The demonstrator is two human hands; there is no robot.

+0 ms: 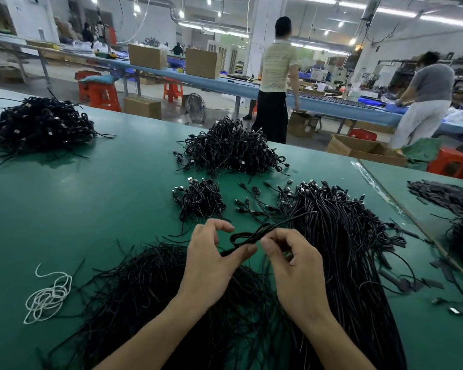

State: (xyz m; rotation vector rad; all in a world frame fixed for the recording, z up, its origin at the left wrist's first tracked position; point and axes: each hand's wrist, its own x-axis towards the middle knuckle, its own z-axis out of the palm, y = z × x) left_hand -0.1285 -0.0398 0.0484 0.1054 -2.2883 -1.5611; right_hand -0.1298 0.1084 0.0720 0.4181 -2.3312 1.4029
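Green table (104, 198) | left hand (209, 265) fingers pinch black cable (251, 235) | right hand (297, 271) fingers pinch it too

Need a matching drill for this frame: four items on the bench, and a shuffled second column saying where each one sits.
Things:
1. white string
2. folded black cable
3. small coiled-cable pile
4. straight cable heap

Places:
A. fanned out to the right of the right hand
B. held between the left hand and the right hand
C. alone on the green table, well left of both hands
D. just beyond the left hand's fingertips

Pairs: 1-C, 2-B, 3-D, 4-A
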